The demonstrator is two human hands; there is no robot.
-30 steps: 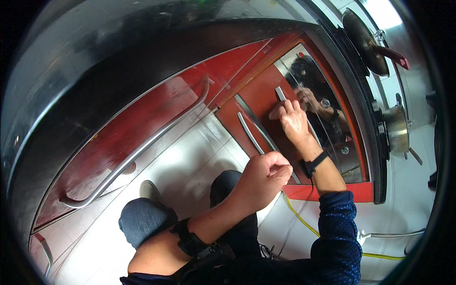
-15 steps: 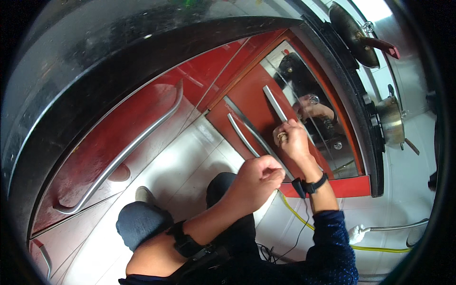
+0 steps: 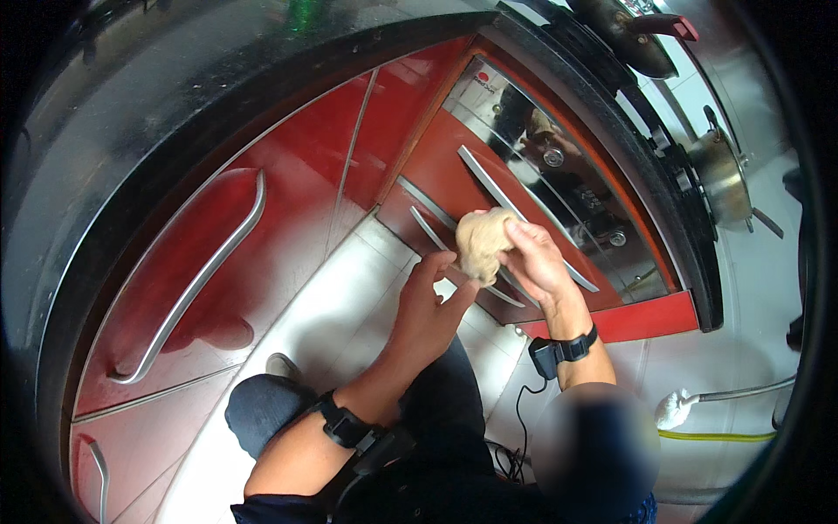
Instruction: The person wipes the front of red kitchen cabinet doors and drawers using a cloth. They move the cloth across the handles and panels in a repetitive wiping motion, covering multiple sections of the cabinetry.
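Note:
A crumpled beige cloth point(image 3: 482, 244) hangs from my right hand point(image 3: 543, 266), pinched between its thumb and fingers. My left hand point(image 3: 425, 310) is at the cloth's lower left edge, thumb and fingers apart. Its fingertips come up against the cloth or very close to it. Behind both hands stands a red-brown cabinet front point(image 3: 467, 140). A long silver handle point(image 3: 484, 177) crosses it, partly covered by the cloth and my right hand. Below that is a thinner silver handle point(image 3: 428, 229).
Above the handles runs a mirror-like panel with round knobs point(image 3: 553, 158). Red cupboard doors with a curved handle point(image 3: 205, 284) are on the left, under a dark countertop point(image 3: 175, 131). A pan point(image 3: 633, 39) and a steel pot point(image 3: 723, 175) sit at upper right. A yellow hose point(image 3: 716, 436) lies lower right.
My right hand has moved off the cabinet front and now shows the beige cloth spread wider. My left hand has gone from a fist to parted fingers beside the cloth. The view has shifted slightly.

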